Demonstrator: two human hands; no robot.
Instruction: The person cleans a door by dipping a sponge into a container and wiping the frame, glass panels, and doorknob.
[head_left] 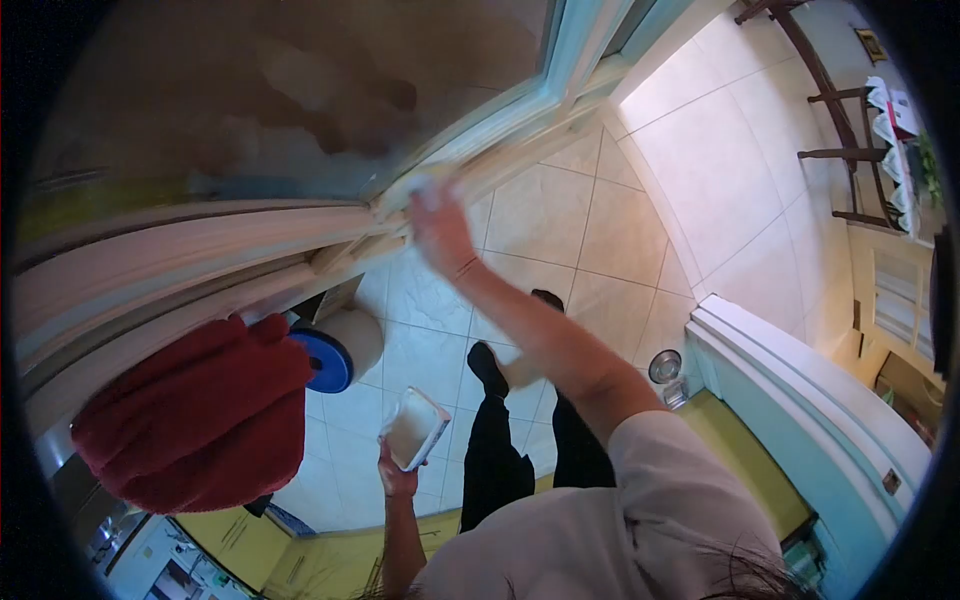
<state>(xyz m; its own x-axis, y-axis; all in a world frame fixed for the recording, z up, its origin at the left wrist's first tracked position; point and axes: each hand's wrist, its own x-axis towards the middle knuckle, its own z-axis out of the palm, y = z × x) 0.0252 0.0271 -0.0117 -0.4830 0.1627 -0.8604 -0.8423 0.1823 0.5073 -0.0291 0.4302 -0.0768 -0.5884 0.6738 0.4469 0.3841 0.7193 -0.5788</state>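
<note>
My left hand point(400, 476) grips the lower edge of a white rectangular tub point(415, 430), held low in front of my body with its open side showing. Raised and stretched forward, my right hand point(438, 225) is against the corner of the light window frame point(480, 165). Something whitish shows at its fingertips, but motion blur hides what it is. The dark glass pane point(290, 100) lies just beyond that hand.
A red towel point(200, 420) hangs at the left beside a blue-lidded bin point(325, 360). Tiled floor point(530, 220) lies below, with metal and glass bowls point(665, 366) at the right. A pale green door point(800, 400) and a table with a white cloth point(890, 150) stand further right.
</note>
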